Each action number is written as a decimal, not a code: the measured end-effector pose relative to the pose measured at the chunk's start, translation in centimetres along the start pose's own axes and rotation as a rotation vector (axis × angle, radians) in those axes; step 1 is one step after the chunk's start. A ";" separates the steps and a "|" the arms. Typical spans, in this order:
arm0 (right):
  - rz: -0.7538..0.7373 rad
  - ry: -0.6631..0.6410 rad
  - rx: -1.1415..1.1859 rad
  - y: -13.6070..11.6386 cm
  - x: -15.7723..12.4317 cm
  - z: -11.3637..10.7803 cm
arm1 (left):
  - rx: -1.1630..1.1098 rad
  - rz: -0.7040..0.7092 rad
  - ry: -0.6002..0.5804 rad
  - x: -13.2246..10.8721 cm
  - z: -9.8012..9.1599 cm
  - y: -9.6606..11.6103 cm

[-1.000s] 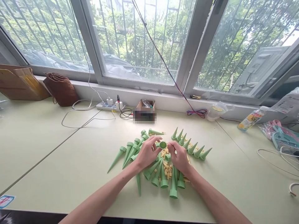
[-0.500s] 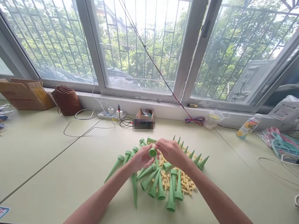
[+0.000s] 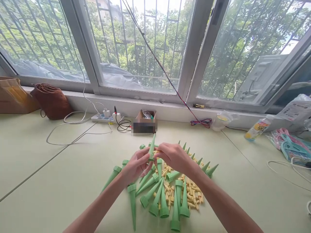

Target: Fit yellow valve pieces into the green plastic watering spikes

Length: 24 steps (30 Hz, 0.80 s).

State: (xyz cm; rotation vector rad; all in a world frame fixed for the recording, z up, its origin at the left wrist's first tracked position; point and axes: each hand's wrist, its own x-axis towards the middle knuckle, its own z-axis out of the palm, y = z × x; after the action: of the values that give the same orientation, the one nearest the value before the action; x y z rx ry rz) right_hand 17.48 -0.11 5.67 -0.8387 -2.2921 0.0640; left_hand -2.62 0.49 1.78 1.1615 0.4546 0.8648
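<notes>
My left hand [image 3: 135,165] grips a green plastic cone spike [image 3: 152,149] by its wide end, with the tip pointing up and away. My right hand [image 3: 173,156] meets it at the wide end, fingers pinched there on a small yellow piece that barely shows. Below both hands lies a pile of green cone spikes [image 3: 160,197] mixed with several small yellow plastic pieces [image 3: 191,191] on the pale green table [image 3: 60,181]. A row of upright spikes [image 3: 206,166] stands to the right of the pile.
Along the window sill sit a small cardboard box [image 3: 144,121], a power strip with cables [image 3: 104,118], a brown pouch [image 3: 50,100] and a carton [image 3: 12,97]. A bottle [image 3: 257,128], red-blue wires [image 3: 200,122] and pastel clips [image 3: 291,145] lie to the right.
The spike in my left hand has turned from facing its open end toward me to pointing tip up. My right hand has come up from the pile to the spike's base. The view shifted slightly.
</notes>
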 end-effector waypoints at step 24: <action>0.157 -0.124 0.087 0.4 -0.4 -1.0 | 0.070 -0.047 0.046 0.4 1.2 -1.5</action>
State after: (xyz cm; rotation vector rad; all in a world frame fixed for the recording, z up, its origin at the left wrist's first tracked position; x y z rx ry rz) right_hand 18.59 -0.19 6.09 -0.9919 -2.3148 0.2909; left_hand -1.02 -0.09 0.90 1.1923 0.5514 0.8417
